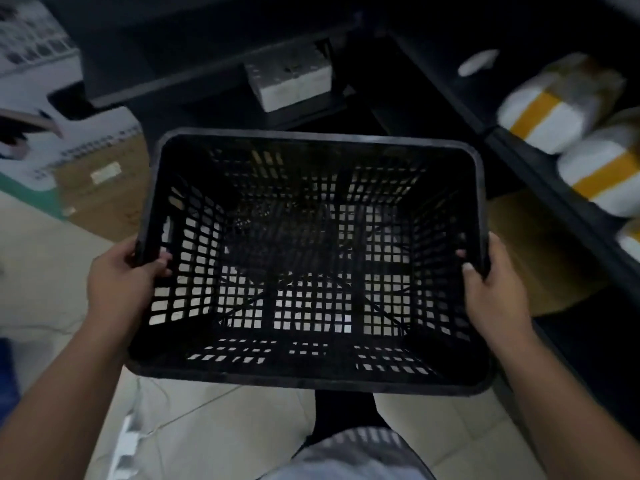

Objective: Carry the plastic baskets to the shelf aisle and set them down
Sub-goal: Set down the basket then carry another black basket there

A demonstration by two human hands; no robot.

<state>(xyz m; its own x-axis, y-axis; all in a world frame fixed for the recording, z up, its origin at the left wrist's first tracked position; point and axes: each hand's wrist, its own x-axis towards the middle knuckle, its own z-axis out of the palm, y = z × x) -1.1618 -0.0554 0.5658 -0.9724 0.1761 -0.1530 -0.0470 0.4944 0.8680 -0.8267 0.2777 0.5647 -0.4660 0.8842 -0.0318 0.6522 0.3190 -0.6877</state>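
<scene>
A black plastic basket [311,375] with a lattice bottom and walls fills the middle of the head view, held level above the tiled floor. It is empty. My left hand [121,282] grips its left rim, thumb inside the wall. On the opposite side my right hand [491,289] grips the right rim the same way. Pale floor tiles show through the grid of the bottom.
Dark shelving [540,174] runs along the right with white parcels taped in yellow [550,116]. A dark shelf unit [207,74] stands ahead with a grey box [291,77] on it. Cardboard boxes [104,181] lie at the left. A cardboard sheet [540,258] lies under the right shelf.
</scene>
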